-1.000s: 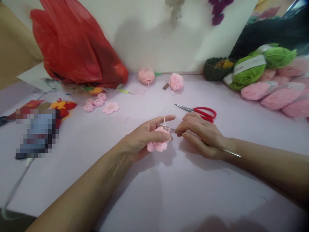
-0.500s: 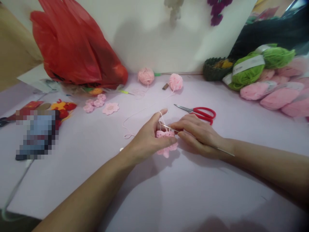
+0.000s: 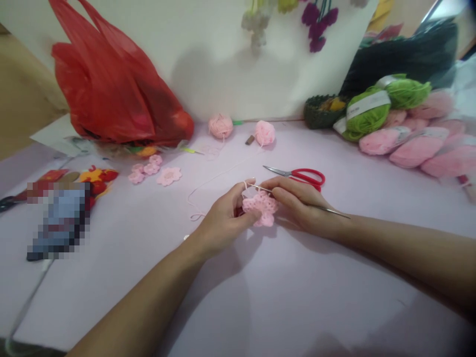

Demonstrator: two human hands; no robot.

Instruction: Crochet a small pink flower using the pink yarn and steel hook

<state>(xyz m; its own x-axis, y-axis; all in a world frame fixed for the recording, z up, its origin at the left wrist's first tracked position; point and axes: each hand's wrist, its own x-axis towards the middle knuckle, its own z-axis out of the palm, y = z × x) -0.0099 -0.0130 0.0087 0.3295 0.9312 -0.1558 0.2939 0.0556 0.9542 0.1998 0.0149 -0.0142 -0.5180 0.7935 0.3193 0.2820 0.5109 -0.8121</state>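
Our right hand (image 3: 303,206) covers part of the lower handle of the scissors (image 3: 308,174), our landmark, and our left fingers are partly hidden behind the pink crochet piece (image 3: 263,208). This piece is held nearer us than the scissors and to their left, and the loops where it meets the hook (image 3: 330,211) are too small to make out. We see a pixelated device (image 3: 61,218) far left of the scissors. The tabletop (image 3: 290,297) spreads from the scissors toward us, giving our forearms room, and its near edge shows at lower left; behind the scissors it runs back to a white board (image 3: 238,84). Our left hand (image 3: 223,218) pinches the scalloped, openwork piece under its thumb, with yarn over the raised index finger; our right thumb and fingers press together on the slim, shiny metal hook. Beyond the scissors we see a fuzzy pink yarn ball (image 3: 265,133), and left of them a glossy, creased red plastic bag (image 3: 119,94).
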